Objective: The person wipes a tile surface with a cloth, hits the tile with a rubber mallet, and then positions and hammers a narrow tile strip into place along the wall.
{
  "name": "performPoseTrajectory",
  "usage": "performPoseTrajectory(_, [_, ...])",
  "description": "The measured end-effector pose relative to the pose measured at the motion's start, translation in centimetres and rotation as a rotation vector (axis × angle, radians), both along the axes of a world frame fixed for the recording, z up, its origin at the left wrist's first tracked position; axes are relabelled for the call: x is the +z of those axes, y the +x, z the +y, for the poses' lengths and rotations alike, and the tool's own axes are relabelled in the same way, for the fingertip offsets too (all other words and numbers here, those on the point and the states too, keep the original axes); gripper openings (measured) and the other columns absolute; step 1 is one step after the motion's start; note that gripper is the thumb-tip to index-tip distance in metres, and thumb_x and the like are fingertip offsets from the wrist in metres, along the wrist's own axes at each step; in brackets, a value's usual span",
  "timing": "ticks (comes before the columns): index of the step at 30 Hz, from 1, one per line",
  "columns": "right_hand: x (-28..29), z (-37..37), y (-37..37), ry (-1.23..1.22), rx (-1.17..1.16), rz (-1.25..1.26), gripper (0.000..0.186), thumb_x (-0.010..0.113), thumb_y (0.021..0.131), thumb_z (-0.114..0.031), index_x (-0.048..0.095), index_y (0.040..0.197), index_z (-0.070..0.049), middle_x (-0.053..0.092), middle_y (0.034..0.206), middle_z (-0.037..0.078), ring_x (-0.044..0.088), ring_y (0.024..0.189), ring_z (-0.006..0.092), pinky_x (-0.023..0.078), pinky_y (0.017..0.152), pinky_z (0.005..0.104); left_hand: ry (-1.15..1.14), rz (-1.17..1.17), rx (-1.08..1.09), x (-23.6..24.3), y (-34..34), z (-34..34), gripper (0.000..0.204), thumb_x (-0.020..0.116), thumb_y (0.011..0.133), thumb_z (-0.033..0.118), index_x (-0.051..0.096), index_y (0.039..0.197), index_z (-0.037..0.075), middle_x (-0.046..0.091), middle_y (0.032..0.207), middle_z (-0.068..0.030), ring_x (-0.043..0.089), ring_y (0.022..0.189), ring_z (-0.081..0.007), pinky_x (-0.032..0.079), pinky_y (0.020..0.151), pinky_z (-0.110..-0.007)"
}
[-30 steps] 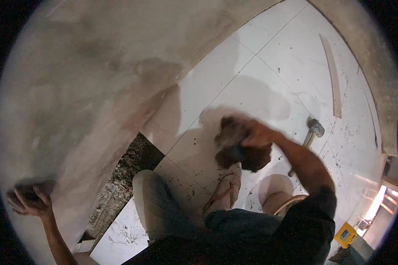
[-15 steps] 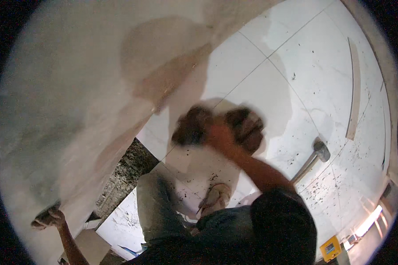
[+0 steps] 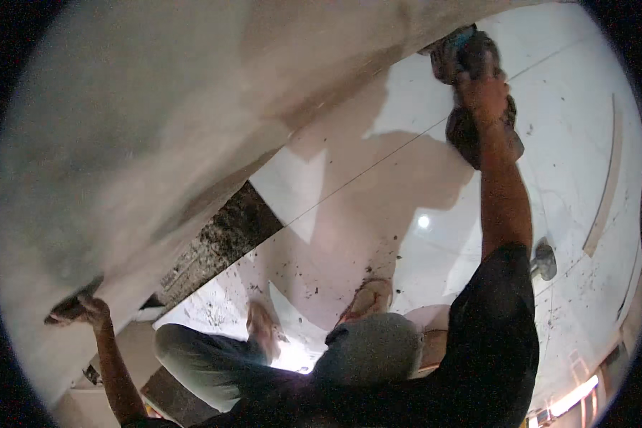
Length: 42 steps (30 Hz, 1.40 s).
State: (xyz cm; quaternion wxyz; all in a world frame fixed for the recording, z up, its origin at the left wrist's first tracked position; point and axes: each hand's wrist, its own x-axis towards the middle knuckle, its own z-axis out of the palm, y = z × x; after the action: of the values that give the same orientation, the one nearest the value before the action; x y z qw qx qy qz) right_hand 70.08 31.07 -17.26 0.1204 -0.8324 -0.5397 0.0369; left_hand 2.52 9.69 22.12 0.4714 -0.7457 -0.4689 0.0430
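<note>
Head view: R hand (image 3: pixel 486 96) is far out ahead of the body, fingers clamped on the middle of a dark two-lobed tool (image 3: pixel 465 137), one lobe beyond the hand, the other just short of it toward the wrist. Poss. a double-cup suction lifter; can't confirm, detail's too murky. Far lobe has a teal patch & is right by the foot of the wall (image 3: pixel 157 143); can't tell if it touches wall or only floor.

L hand (image 3: pixel 91 309) is out to the far left, apparently braced on the wall. Dark patch next to it could be shadow or a held thing, so can't tell if its fingers are closed on anything.

Between the hands, nearer L, is a gap (image 3: pixel 225 232) of rough bare bed along the wall, w/ white tile floor (image 3: pixel 424 267) beside it. Right of R hand & nearer the body: mallet (image 3: pixel 546 262), plus a long thin strip (image 3: pixel 608 178), both out of grasp.

Step in hand, my read: placing or working the tool at the wall-side tile edge. Next move prob. calls for a firm R grip, level contact & steady L support, b/c the reach is long.
</note>
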Motion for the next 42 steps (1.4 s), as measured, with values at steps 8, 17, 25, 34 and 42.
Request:
performPoseTrajectory(8, [-0.6,-30.1,-34.4,-0.466,0.986,0.462,0.067,0.065,0.083,-0.042,0.045,0.136,-0.006,0.05,0.128,0.028,0.051,0.113,0.043,0.042,0.097,0.0502,-0.79,-0.665,0.676,-14.3,8.7,-10.4,0.074,0.067,0.082,0.015,0.031,0.146,0.007,0.018,0.154,-0.0218,0.013,0.144,-0.0391,0.012,0.116,-0.049])
performPoseTrajectory(17, [4.5,-30.4,-25.4,-1.041,1.14,1.34,0.057,0.063,0.086,-0.045,0.057,0.125,-0.004,0.056,0.127,0.02,0.053,0.118,0.0344,0.038,0.102,0.0471,-1.377,-1.039,-0.103,-30.1,19.5,-4.8,0.053,0.058,0.089,0.018,0.042,0.138,0.004,0.045,0.138,-0.0195,0.036,0.133,-0.0397,0.028,0.109,-0.053])
performPoseTrajectory(25, [4.3,-18.7,-10.8,-0.4,0.124,0.395,0.067,0.045,0.095,-0.049,0.036,0.14,0.0,0.033,0.145,0.024,0.035,0.132,0.0413,0.034,0.104,0.052,-1.002,-0.68,-0.041,-42.4,25.0,-5.9,0.07,0.054,0.09,0.037,0.029,0.144,0.001,0.017,0.153,-0.0225,0.014,0.142,-0.0422,0.015,0.111,-0.061])
performPoseTrajectory(34, [-4.7,-7.4,-5.9,-0.014,0.041,-0.049,0.089,0.026,0.094,-0.065,0.02,0.145,0.007,0.017,0.153,0.025,0.009,0.144,0.0387,0.001,0.109,0.0667,-1.121,-0.595,0.027,-42.5,26.6,-5.8,0.078,0.052,0.088,0.046,0.028,0.142,-0.005,0.018,0.152,-0.0254,0.016,0.141,-0.0437,0.011,0.11,-0.064])
performPoseTrajectory(42, [-4.4,-3.3,-0.5,0.063,-0.204,-0.013,0.082,0.037,0.094,-0.058,0.025,0.145,0.005,0.022,0.152,0.022,0.015,0.143,0.0368,0.007,0.109,0.0666,-1.031,-0.567,0.007,-43.4,28.5,-4.4,0.08,0.054,0.085,0.048,0.031,0.141,-0.005,0.023,0.151,-0.0251,0.019,0.141,-0.0429,0.009,0.11,-0.065])
